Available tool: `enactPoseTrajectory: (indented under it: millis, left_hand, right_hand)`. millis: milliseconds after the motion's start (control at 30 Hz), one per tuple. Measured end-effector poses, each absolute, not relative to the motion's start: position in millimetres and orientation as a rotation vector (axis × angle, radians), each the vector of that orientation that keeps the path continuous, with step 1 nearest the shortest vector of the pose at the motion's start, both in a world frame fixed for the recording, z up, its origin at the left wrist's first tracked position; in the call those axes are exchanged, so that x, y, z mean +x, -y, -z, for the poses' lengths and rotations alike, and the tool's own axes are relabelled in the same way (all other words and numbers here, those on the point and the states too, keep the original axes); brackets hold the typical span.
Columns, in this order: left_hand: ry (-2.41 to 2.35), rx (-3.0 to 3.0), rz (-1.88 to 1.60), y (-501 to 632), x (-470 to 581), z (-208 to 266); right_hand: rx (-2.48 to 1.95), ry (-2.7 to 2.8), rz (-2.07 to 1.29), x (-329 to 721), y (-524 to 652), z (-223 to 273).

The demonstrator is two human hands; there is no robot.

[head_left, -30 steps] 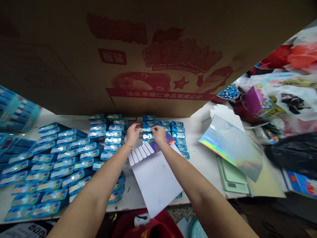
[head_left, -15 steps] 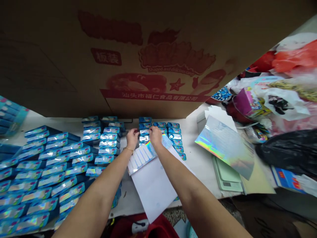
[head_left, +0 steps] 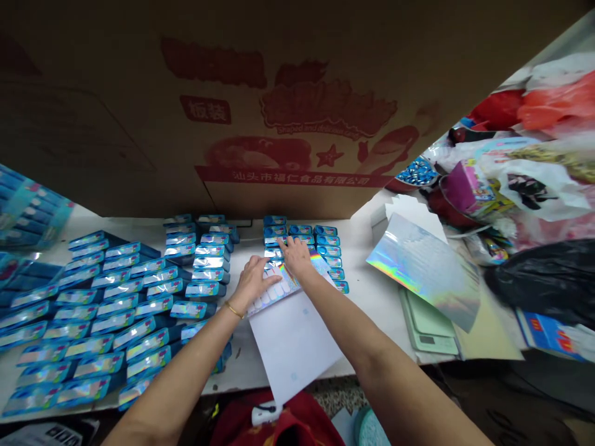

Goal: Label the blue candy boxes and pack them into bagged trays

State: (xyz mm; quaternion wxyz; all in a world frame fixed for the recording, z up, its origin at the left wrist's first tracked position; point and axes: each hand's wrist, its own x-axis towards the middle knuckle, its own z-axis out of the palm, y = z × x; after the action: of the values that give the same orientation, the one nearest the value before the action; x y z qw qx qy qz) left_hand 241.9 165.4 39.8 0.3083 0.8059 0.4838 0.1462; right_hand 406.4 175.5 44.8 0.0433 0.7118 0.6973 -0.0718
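A sheet of shiny rainbow stickers point(head_left: 274, 296) lies over a white backing sheet point(head_left: 297, 347) in front of me. My left hand point(head_left: 251, 282) rests at the sticker sheet's upper left, thumb spread from the fingers. My right hand point(head_left: 296, 255) is palm down, fingers stretched out over a small blue pack point(head_left: 273, 253) in the middle group; its thumb lies near the sheet's top edge. Whether a loose sticker is under the fingertips I cannot make out. More blue packs point(head_left: 328, 240) stand in short columns behind and right of my hands.
Many blue packs point(head_left: 116, 288) stand in rows at the left. A large cardboard box point(head_left: 297, 148) walls off the back. To the right are a silvery sheet point(head_left: 425, 266), a pale green scale point(head_left: 430, 334), a black plastic bag point(head_left: 543, 279) and a bowl of blue-wrapped pieces point(head_left: 418, 171).
My left hand has drawn back toward me and its pinch has opened. My right hand's fingers have gone from bunched to stretched out over the packs. The view has shifted slightly left.
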Motion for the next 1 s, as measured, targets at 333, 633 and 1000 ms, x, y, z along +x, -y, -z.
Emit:
enactPoseTrajectory:
  millis: [333,633,1000]
  left_hand:
    - [-1.246,2.105,-0.462,-163.3,242.9,-30.2]
    - [-1.164,2.050,-0.457,-167.4,254.5,-35.9]
    - [-1.225,2.165,-0.424,-166.6,262.1,-39.2]
  right_hand:
    - [2.098,-2.409,0.313,446.4,-132.5,-61.5]
    - [1.800,-2.746,0.193,433.8,-112.0,-44.9]
    - [2.305,-2.576,0.715,425.5,-110.1,-71.4]
